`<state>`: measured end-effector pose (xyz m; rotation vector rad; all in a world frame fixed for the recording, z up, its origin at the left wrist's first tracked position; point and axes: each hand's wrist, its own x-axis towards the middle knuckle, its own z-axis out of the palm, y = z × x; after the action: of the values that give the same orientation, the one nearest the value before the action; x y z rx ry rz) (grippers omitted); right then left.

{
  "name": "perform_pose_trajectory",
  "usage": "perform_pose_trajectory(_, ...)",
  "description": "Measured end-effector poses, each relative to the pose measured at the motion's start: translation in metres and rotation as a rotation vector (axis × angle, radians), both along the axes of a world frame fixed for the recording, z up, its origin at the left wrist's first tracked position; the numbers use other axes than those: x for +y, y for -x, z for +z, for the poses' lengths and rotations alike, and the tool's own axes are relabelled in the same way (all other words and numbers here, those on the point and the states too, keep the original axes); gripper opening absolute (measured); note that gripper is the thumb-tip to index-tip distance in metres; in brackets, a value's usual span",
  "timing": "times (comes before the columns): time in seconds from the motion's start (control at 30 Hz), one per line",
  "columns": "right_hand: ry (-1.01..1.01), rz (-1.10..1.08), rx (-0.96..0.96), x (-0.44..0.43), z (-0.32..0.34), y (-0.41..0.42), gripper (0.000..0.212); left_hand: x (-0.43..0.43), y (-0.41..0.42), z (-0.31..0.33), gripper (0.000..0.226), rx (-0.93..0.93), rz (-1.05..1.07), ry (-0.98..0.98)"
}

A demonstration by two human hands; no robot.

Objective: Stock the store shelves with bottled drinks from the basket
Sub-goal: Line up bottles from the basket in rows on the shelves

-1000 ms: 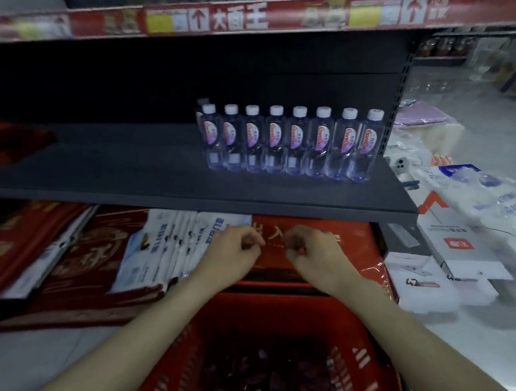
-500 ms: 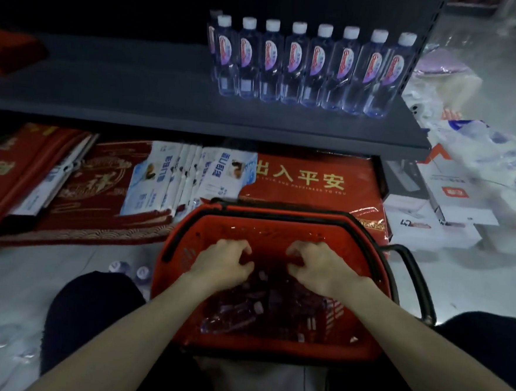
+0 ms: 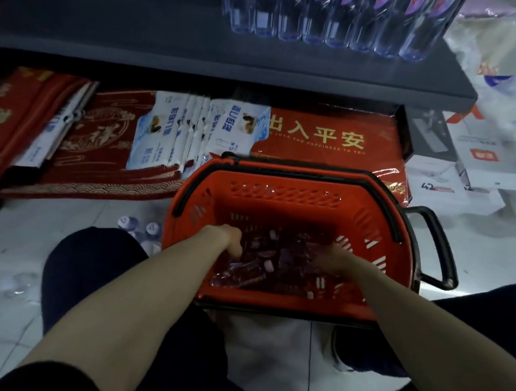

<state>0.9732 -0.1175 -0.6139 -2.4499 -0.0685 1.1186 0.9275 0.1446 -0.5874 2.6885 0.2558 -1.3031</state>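
One row of water bottles stands on the dark shelf at top right, but stocking looks far from done: loose bottles fill the red basket at centre, where the left hand and right hand reach among them, with any grasp too dim to tell.

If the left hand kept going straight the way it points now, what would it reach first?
Most likely the bottles lying in the red basket: the left hand points down into them. Whether it touches one cannot be told.
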Motion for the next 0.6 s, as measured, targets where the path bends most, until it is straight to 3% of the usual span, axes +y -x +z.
perform_pose_trajectory(0.07, -0.188, -0.436, 0.165, 0.008, 0.01, 0.006, 0.017, -0.001, -0.002, -0.015, 0.045, 0.009, 0.026, 0.02)
perform_pose_trajectory(0.13, -0.208, -0.603, 0.184, 0.009, 0.006, 0.006, 0.02, -0.004, -0.004, -0.029, 0.048, -0.012, 0.062, 0.046)
perform_pose_trajectory(0.23, -0.404, -0.854, 0.373, 0.009, -0.003, 0.002, 0.021, -0.01, -0.009, -0.046, 0.05, -0.037, 0.091, 0.095)
perform_pose_trajectory(0.3, -0.494, -0.973, 0.423, 0.012, -0.02, -0.005, 0.026, -0.013, -0.012, -0.057, 0.048, -0.017, 0.102, 0.106)
perform_pose_trajectory(0.37, -0.55, -1.049, 0.43, 0.011, -0.046, -0.012, 0.018, -0.016, -0.014, -0.067, 0.051, 0.001, 0.11, 0.102)
perform_pose_trajectory(0.5, -0.611, -1.089, 0.563, 0.026, -0.021, -0.01, 0.02, -0.022, -0.016, -0.095, 0.066, 0.055, 0.145, 0.122)
perform_pose_trajectory(0.6, -0.613, -1.24, 0.454, 0.029, -0.042, -0.016, 0.031, -0.031, -0.017, -0.114, 0.08, 0.068, 0.167, 0.148)
